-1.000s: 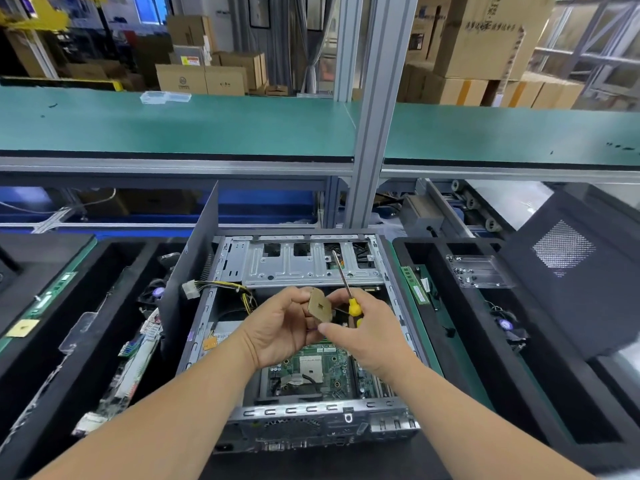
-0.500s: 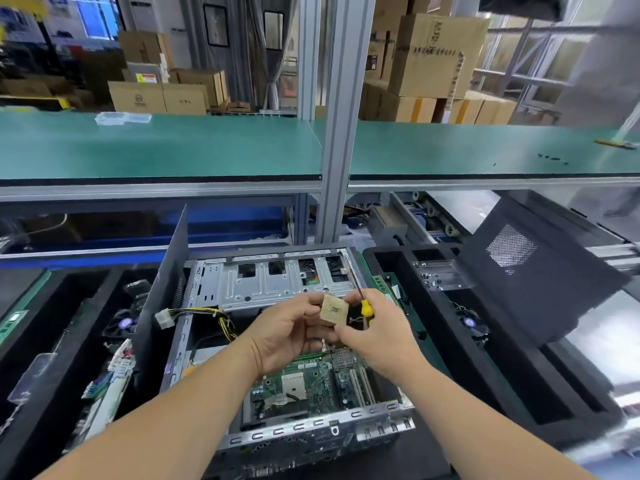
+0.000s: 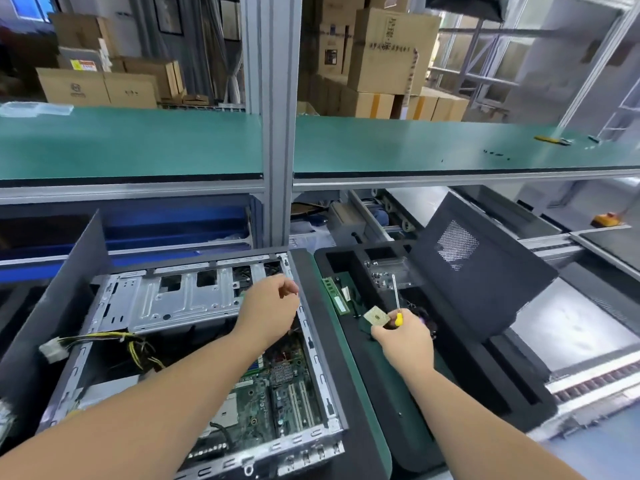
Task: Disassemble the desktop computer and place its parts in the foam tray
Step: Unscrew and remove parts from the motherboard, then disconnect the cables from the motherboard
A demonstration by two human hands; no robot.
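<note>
The opened desktop computer case point(image 3: 180, 303) lies in front of me, its green motherboard point(image 3: 277, 393) exposed at the bottom. My right hand point(image 3: 405, 337) is over the black foam tray point(image 3: 485, 382) to the right, pinching a small square CPU chip point(image 3: 376, 317) while also gripping a yellow-handled screwdriver point(image 3: 397, 303) that points up. My left hand point(image 3: 268, 310) hovers above the case's right edge, fingers loosely curled, holding nothing. A green memory stick point(image 3: 335, 295) and a metal bracket point(image 3: 388, 271) lie in the tray.
The case's dark side panel point(image 3: 474, 268) leans against the tray's far right. A yellow and black cable bundle point(image 3: 114, 344) hangs in the case at left. A vertical aluminium post point(image 3: 273, 133) and a green shelf point(image 3: 138, 143) stand behind. Roller conveyor at right.
My right hand has carried the CPU chip and screwdriver rightward from above the case to over the foam tray. My left hand let go of the chip and stayed above the case.
</note>
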